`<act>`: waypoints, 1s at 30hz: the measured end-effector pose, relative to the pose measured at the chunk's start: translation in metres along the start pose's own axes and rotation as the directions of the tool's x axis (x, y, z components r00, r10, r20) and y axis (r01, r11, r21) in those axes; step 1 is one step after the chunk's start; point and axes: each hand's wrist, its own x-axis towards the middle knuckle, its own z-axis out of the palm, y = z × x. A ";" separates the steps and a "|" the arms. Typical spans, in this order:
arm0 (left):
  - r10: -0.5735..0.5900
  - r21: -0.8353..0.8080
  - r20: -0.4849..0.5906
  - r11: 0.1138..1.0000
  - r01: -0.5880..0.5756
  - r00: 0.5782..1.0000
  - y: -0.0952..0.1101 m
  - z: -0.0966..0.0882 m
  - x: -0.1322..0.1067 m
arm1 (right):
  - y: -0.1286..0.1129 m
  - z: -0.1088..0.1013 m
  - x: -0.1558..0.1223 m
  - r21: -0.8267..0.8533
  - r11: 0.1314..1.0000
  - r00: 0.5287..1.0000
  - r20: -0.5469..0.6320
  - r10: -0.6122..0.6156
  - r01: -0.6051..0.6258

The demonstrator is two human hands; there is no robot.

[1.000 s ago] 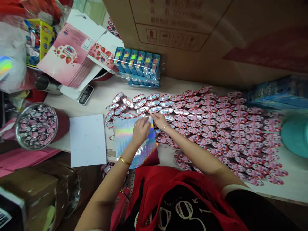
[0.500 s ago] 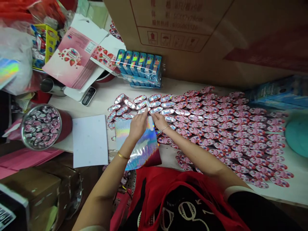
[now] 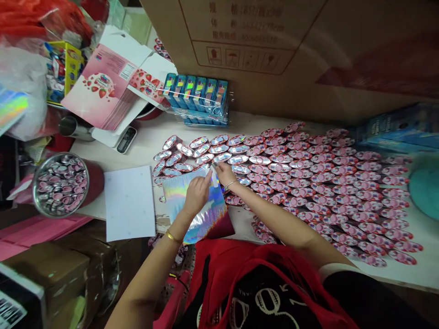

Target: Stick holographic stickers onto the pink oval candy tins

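Note:
A shiny holographic sheet (image 3: 181,192) lies at the table's near edge. My left hand (image 3: 196,194) rests on it, fingers curled and pinching at a small white piece (image 3: 214,176) near the sheet's top right corner. My right hand (image 3: 224,173) meets it there, thumb and fingers pinched on the same small piece. Rows of pink and silver oval stickers (image 3: 308,178) cover the table to the right and just beyond both hands.
A white card (image 3: 129,203) lies left of the sheet. A metal bowl of stickers (image 3: 61,183) sits at far left, near a scale (image 3: 118,137) under pink strawberry cartons (image 3: 103,87). Blue boxes in plastic wrap (image 3: 197,98) stand against a large cardboard box (image 3: 291,50). A teal object (image 3: 423,187) sits at right.
My left hand reached up to the sticker rows, then drew back onto the holographic sheet. Both hands now pinch a small white piece at the sheet's corner.

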 end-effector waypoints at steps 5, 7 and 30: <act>-0.171 -0.271 -0.210 0.956 0.111 0.963 0.029 -0.049 -0.031 | -0.005 0.001 0.004 -0.206 0.979 1.000 -0.005 -0.011 0.010; -0.336 -0.444 -0.296 0.877 0.183 0.894 0.044 -0.070 -0.034 | -0.012 -0.006 -0.001 -0.268 0.957 0.994 0.009 -0.112 0.110; -0.572 -0.604 0.042 0.639 0.477 0.819 0.114 0.047 -0.032 | 0.036 -0.081 -0.159 -0.254 0.966 0.971 -0.214 -0.104 0.047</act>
